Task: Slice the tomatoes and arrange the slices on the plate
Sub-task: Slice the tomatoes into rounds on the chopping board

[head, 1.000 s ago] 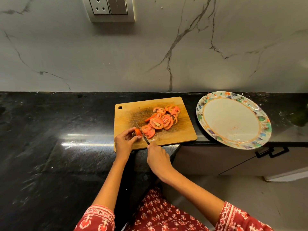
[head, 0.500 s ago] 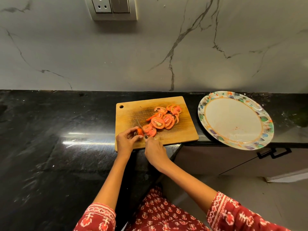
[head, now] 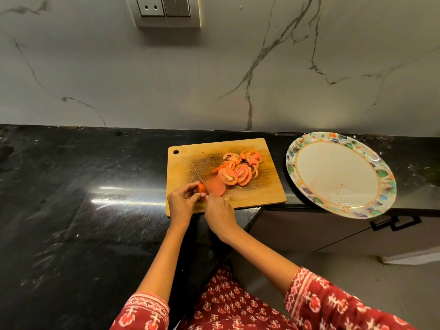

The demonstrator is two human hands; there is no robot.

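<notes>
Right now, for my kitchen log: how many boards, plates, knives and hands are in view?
Chopping board: 1
Plate: 1
Knife: 1
Hands: 2, left hand, right hand
Total: 5

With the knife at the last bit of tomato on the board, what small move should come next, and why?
Probably press the knife down through the tomato end for one last slice. The left hand pinches that small piece on the cutting board, the right hand holds the knife against it, and the plate holds no slices yet.
</notes>
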